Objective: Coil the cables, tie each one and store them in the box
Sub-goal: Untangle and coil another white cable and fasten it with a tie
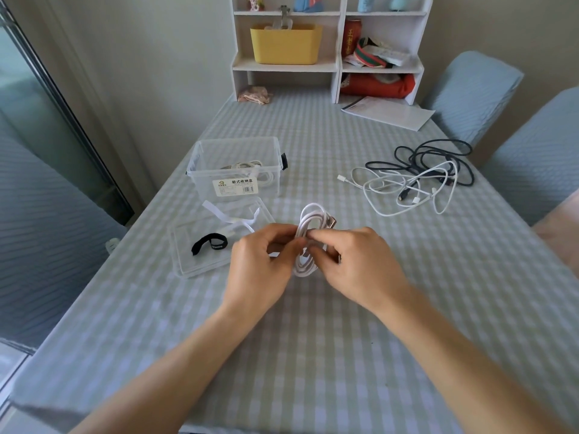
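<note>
A big table with a pale green checked cloth [313, 355] fills the view. Far left sits a clear plastic box [235, 170] with a white cable inside; its label reads 欧式收纳盒. Its clear flat lid [188, 261] lies nearer, holding a black strap [209, 244]. Far right lies a pile of loose black and white cables [416, 178]. In the middle, the left hand [260, 264] and right hand [357, 264] both pinch a coiled white cable [308, 227].

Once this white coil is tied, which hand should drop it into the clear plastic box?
Probably left. The left hand is on the side of the clear plastic box, which sits open up-left of the white coiled cable; the right hand would cross over.
</note>
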Available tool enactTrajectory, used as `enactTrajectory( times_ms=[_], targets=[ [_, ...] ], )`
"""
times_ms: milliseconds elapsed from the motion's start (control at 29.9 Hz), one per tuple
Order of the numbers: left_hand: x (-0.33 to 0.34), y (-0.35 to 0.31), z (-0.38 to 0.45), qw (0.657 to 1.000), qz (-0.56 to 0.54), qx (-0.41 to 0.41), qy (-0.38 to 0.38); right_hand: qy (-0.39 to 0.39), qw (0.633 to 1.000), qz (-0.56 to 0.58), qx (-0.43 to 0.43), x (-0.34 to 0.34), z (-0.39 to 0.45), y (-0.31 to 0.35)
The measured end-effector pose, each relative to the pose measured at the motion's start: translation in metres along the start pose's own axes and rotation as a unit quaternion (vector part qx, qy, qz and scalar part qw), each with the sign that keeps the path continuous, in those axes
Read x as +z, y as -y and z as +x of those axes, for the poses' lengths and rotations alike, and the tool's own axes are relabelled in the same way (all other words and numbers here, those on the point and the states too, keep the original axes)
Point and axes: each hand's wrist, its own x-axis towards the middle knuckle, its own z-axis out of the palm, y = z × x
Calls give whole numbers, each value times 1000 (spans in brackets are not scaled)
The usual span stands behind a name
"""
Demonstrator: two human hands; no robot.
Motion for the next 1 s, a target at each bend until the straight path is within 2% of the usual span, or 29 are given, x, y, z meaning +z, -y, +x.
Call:
enactTrajectory(
  times_ms=[167, 334, 501, 634, 835, 1002],
  targets=[
    [-1, 0, 1, 1000, -4, -3, 1, -8, 998, -43, -55, 0, -3, -2],
    [0, -2, -1, 999, 21, 41, 18, 42, 997, 60, 33, -8, 5, -3],
    [-4, 3, 2, 996, 47, 69, 21, 110, 974, 170, 102, -21, 8, 4],
    [-2, 2, 0, 993, 65, 96, 31, 164, 970, 138, 117, -22, 11, 5],
    [-2, 5, 0, 987, 91, 130, 38, 224, 953, 162, 122, -25, 10, -1],
    [0, 6, 0, 987, 93, 124, 52, 196, 942, 240, 131, -26, 4, -10]
  ],
)
